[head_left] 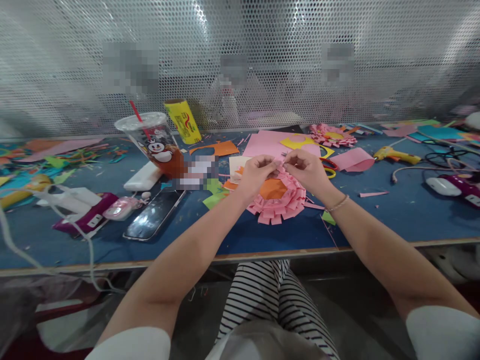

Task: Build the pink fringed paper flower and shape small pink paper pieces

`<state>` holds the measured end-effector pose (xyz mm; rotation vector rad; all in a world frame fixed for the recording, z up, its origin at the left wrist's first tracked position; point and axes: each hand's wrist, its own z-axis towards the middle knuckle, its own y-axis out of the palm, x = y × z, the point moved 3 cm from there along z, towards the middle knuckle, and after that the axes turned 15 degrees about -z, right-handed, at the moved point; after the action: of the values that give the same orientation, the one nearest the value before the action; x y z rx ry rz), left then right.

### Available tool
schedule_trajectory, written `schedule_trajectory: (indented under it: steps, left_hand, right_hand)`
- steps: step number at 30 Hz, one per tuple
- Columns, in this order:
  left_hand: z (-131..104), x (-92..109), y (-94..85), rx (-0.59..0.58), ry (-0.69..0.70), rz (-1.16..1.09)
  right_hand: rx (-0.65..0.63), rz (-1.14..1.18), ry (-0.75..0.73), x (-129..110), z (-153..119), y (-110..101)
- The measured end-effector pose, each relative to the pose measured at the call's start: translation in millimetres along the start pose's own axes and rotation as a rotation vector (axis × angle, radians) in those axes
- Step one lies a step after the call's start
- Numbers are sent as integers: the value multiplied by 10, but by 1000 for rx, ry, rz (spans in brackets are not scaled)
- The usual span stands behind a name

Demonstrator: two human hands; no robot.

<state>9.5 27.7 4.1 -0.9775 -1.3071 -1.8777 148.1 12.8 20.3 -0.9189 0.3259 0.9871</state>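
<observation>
A pink paper flower (279, 218) with layered, fringed petals and an orange centre (273, 189) lies on the blue table, close to its front edge. My left hand (259, 172) is closed in a pinch at the flower's far rim, thumb and fingers on the pink paper petals. Opposite it, my right hand (305, 169) also pinches pink petals there, its fingertips almost meeting the left ones. The fingers partly hide the paper between them. Behind the right hand, the yellow and red handles of scissors (329, 169) show.
Pink paper sheets (258, 142), orange scraps (221, 148) and another pink flower (332, 135) lie farther back. On the left stand a drink cup (161, 150) and a yellow can (183, 120), near a phone (154, 215) and a purple power strip (88, 215). A yellow glue gun (397, 154) lies right.
</observation>
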Motion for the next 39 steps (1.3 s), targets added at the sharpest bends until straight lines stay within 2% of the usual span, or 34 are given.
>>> schedule_trajectory:
  steps: [11,30,39]
  left_hand:
    - [-1,-27,32,-75,-44,-6]
    - [-9,-16,49,-102,-52,-40]
    - [-44,7,54,-28,-125,-149]
  right_hand:
    - [28,9,0,-6,-4,-2]
    - [41,-5,-10,20,10,-7]
    - [43,-33,-31,28,14,-9]
